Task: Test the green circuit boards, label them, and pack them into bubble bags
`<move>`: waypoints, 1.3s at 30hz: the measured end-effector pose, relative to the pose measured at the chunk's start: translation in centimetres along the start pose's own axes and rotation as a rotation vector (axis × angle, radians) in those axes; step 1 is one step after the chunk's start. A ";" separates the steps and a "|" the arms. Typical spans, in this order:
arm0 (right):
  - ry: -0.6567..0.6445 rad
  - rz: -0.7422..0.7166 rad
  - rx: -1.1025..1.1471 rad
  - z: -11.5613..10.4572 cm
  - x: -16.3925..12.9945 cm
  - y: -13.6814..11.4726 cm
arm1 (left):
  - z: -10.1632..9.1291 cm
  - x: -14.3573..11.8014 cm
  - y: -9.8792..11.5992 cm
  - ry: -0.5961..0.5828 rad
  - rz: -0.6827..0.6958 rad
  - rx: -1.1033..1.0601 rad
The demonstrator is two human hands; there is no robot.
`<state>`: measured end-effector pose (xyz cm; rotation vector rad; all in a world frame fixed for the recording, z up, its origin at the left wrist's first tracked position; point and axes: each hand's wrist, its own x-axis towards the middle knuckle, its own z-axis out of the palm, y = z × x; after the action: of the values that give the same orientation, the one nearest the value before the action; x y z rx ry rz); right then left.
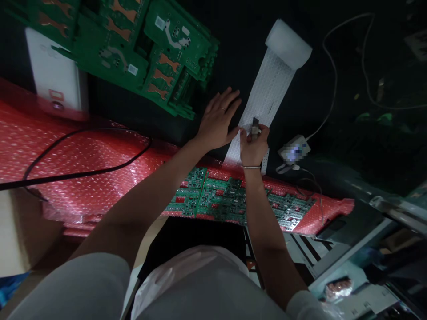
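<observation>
My right hand (253,149) is closed around a small dark tool (255,126), its tip on the white label strip (267,89), while my left hand (218,120) lies open and flat, fingers spread, touching the strip's edge at nine o'clock. The strip runs toward one o'clock to its roll (288,44) on the dark bench (350,35). At six o'clock populated circuit boards (220,195) lie on red bubble wrap (100,173); bare green panels (133,44) sit at ten o'clock.

I see open dark table (247,49) along the far edge between the stacked green boards (140,49) and the label roll (288,42); the white cable (333,75) crosses its right side.
</observation>
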<state>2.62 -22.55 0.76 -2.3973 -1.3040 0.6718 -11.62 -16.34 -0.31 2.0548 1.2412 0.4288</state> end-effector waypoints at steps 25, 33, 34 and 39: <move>-0.012 -0.211 -0.233 -1.7 -3.8 -0.9 | 0.0 0.0 -0.1 -0.028 -0.027 -0.025; -0.031 -0.212 -0.269 -1.1 -3.6 -1.5 | 0.0 0.1 -0.1 -0.027 -0.037 -0.037; -0.035 -0.207 -0.266 -1.0 -3.6 -1.5 | 0.0 0.1 -0.1 -0.029 -0.037 -0.041; -0.043 -0.203 -0.280 -0.7 -3.5 -1.6 | 0.1 0.0 -0.1 -0.016 -0.029 -0.053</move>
<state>0.25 -24.75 2.97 -2.4235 -1.7330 0.5138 -11.66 -16.28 -0.46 1.9900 1.2357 0.4269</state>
